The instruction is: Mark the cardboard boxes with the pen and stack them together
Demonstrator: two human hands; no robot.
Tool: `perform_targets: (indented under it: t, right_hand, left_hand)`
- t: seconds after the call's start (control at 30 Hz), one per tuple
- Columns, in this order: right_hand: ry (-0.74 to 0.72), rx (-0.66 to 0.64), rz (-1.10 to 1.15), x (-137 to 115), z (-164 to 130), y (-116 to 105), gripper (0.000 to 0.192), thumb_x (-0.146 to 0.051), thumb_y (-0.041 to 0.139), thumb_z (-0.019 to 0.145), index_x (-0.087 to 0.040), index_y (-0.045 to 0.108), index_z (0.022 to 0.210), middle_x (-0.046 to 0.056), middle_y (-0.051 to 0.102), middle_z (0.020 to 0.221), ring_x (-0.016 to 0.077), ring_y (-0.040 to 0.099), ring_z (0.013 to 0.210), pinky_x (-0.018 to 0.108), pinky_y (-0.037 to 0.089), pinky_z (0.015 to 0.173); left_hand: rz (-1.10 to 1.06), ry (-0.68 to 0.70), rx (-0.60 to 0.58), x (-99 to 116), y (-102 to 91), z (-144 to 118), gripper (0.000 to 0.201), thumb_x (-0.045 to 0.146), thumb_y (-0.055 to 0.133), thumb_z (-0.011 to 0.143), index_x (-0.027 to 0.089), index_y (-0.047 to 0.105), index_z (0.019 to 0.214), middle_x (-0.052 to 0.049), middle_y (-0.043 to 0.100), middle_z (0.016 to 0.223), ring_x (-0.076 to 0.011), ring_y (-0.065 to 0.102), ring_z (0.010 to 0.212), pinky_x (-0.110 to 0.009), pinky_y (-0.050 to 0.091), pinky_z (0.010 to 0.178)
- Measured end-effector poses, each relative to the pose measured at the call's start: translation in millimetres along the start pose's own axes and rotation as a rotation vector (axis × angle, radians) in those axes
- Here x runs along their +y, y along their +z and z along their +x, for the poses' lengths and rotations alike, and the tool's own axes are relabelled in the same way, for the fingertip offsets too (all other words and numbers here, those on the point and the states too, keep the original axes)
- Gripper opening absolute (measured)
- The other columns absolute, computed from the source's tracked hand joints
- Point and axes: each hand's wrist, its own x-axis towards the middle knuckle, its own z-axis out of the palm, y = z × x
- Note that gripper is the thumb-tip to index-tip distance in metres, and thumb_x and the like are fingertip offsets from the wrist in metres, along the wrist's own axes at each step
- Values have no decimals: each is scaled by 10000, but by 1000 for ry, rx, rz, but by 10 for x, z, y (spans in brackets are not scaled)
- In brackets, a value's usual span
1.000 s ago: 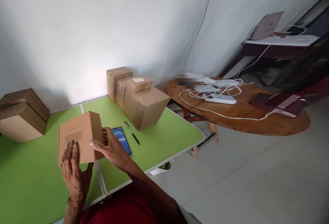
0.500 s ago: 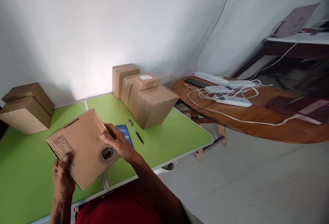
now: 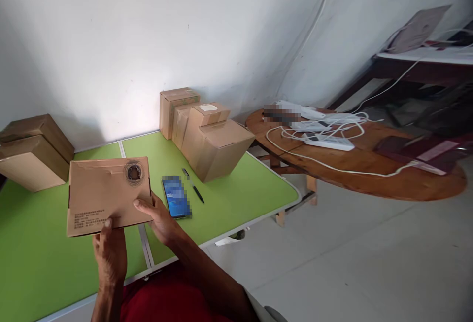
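- Currently, the green table (image 3: 229, 198) carries a stack of boxes (image 3: 207, 134) at the back; swinging the held cardboard box (image 3: 107, 194) wide could topple them.
- Held above the near edge, the cardboard box is pinched only along its lower rim: left hand (image 3: 110, 253) and right hand (image 3: 158, 216), each grip clamped on it. It could tip forward.
- A dropped box could strike the phone (image 3: 176, 196) or pen (image 3: 192, 191) beside it.
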Motion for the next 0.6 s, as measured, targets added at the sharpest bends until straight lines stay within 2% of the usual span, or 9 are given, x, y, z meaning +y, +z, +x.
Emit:
perform_targets:
  t: [0.1,0.17,0.23,0.27,0.37,0.43,0.5,0.6]
  right_hand:
    - [22,-47,68,-171,167,-319,704,-613,928,793,-234,746,1359,102,820,1296,346,778,1177,506,585,1098]
    - [27,-109,-15,-313,305,-595,737,-547,980,723,-242,772,1361,88,821,1315,346,765,1217,491,567,1110]
    - [41,-190,-139,-433,448,-815,722,-510,993,694,-240,801,1336,81,826,1314,347,752,1243,468,565,1089]
    - [48,-233,-200,-481,518,-889,705,-501,991,694,-237,814,1323,81,828,1312,347,750,1248,457,568,1074]
    - [60,-343,-319,-576,696,-969,670,-499,989,703,-233,837,1298,82,833,1312,344,758,1241,444,581,1042]
    - [53,-362,-357,-607,767,-948,663,-507,997,698,-238,844,1284,80,836,1317,347,761,1250,453,586,1053]
    - [38,-279,-394,-612,793,-897,680,-533,1006,696,-241,837,1286,93,819,1367,357,746,1296,475,578,1096]
    - [26,21,-425,-560,773,-761,877,-602,1011,695,-253,734,1451,142,687,1589,386,638,1473,540,522,1212]
  left_hand:
    - [-11,-43,89,50,-334,129,549,698,889,768,296,771,1122,-48,785,1290,-303,640,1412,-468,450,1282]
    - [60,-7,136,156,-552,308,662,795,855,748,298,742,1170,-71,761,1341,-328,630,1431,-510,445,1285]
    - [259,69,113,294,-655,499,778,770,911,688,289,720,1270,-113,727,1450,-369,606,1477,-552,411,1303]
    - [403,75,52,364,-649,583,836,752,935,665,281,715,1320,-142,711,1500,-398,597,1493,-577,410,1298]
    - [779,-41,-256,531,-438,752,973,756,958,595,259,729,1400,-203,707,1537,-478,619,1468,-622,482,1218]
    - [910,-106,-410,562,-227,804,997,777,943,581,244,738,1397,-206,755,1462,-482,683,1374,-615,538,1147]
    - [990,-85,-438,509,-44,826,963,796,900,630,224,724,1385,-193,796,1363,-450,743,1248,-591,578,1078]
    - [1040,50,-301,310,113,822,926,821,837,661,203,679,1333,-187,806,1273,-418,762,1118,-559,607,972]
